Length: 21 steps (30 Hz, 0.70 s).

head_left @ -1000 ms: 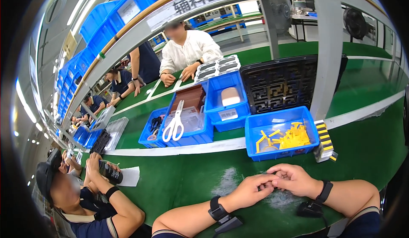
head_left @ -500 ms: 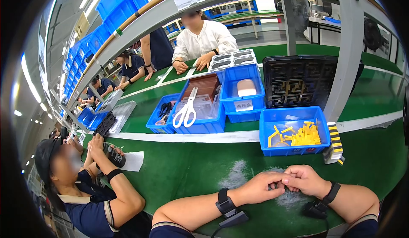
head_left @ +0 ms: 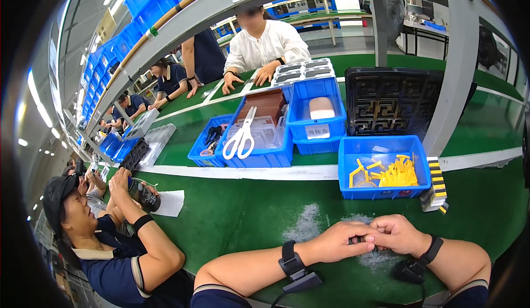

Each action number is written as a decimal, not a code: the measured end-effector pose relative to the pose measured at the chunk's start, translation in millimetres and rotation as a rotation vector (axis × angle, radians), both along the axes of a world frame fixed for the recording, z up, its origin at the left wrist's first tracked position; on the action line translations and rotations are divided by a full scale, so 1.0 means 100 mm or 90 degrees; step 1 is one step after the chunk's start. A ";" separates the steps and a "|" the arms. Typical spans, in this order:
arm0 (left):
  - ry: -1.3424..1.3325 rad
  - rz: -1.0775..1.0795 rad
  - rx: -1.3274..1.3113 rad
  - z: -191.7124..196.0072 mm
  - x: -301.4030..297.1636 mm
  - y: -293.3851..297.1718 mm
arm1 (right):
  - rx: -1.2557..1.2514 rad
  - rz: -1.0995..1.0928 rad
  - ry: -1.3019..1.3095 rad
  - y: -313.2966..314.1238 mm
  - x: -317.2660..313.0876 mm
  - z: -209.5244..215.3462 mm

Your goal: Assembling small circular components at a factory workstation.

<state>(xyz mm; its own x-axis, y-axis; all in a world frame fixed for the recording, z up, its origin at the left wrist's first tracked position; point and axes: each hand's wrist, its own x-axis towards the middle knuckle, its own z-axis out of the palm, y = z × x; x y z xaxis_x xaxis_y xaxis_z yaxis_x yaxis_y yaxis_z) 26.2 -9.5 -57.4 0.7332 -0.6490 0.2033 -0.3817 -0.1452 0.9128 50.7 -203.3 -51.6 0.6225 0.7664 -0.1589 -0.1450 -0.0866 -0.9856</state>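
Note:
My left hand (head_left: pixel 335 242) and my right hand (head_left: pixel 398 233) meet fingertip to fingertip low over the green table (head_left: pixel 243 214). Both pinch a small part between them; it is too small and too hidden to make out. Each wrist wears a black band with a cable. Just beyond my hands stands a blue bin (head_left: pixel 383 167) holding several yellow plastic pieces (head_left: pixel 396 173). A worn, whitish patch of table surface lies under my hands.
More blue bins stand behind: one with white scissors (head_left: pixel 242 137) across it, one with a pale block (head_left: pixel 321 108). A black patterned tray (head_left: pixel 393 102) leans at a grey post (head_left: pixel 448 70). A person in a dark shirt (head_left: pixel 113 236) works at my left; others sit across.
The view has tilted and shifted slightly, so the bins sit a little lower and further right. My hands stay together on the small part, with barely any movement.

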 end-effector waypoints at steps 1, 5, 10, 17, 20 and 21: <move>0.008 0.004 0.002 0.00 0.01 0.00 | -0.001 0.002 -0.011 0.00 0.01 -0.01; 0.010 0.004 -0.001 0.01 -0.01 0.00 | -0.007 0.002 -0.010 0.00 -0.01 0.01; 0.004 -0.001 0.010 0.02 0.00 0.01 | 0.019 0.012 0.024 -0.01 -0.01 -0.02; 0.005 0.006 0.011 0.01 -0.01 0.00 | 0.029 0.019 0.033 -0.02 -0.01 -0.04; 0.010 0.000 0.003 0.01 0.02 0.00 | 0.018 0.011 0.047 -0.02 0.00 0.00; 0.010 0.000 0.003 0.00 0.02 0.01 | 0.018 0.011 0.047 -0.01 0.00 -0.01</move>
